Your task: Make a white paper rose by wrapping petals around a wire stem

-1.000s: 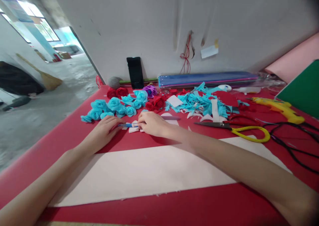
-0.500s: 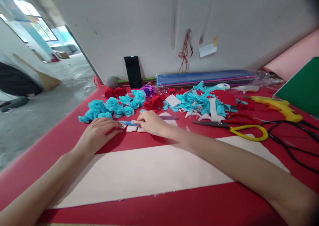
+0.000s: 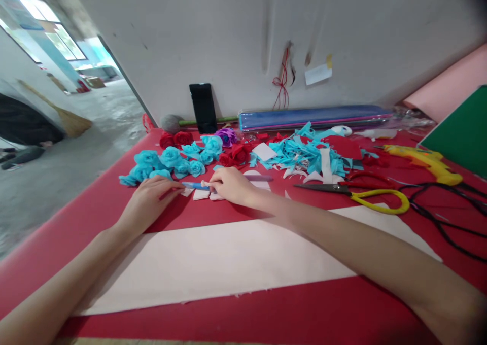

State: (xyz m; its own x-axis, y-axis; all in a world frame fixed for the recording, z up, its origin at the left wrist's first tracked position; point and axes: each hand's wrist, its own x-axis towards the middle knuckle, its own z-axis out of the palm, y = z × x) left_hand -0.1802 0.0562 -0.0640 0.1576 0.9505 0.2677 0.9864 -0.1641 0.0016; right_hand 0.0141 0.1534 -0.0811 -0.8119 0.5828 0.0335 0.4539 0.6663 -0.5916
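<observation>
Left hand (image 3: 150,200): your fingers are closed on one end of the blue stick (image 3: 193,185), low over the red table (image 3: 95,208)
Right hand (image 3: 230,185): pinching a white paper scrap (image 3: 206,184) against the stick's other end
Risk: a loose pinch may let the scrap slip; a hard pull may tear it
Change: hands and stick lie almost as before; only your view has drifted

Table cover (image 3: 266,314): plain red.
Large sheet (image 3: 228,264): off-white, unpatterned.
Thin stick (image 3: 194,185): blue, pale pink at the tip.
Paper roses (image 3: 171,157): mostly turquoise, a few red, one purple.
Scraps (image 3: 304,154): turquoise mixed with white.
Scissors (image 3: 380,203): yellow handles, dark blades.
Glue gun (image 3: 426,161): yellow.
Phone (image 3: 201,107): black.
Cable (image 3: 445,218): black.
Wall (image 3: 228,30): grey-white.
</observation>
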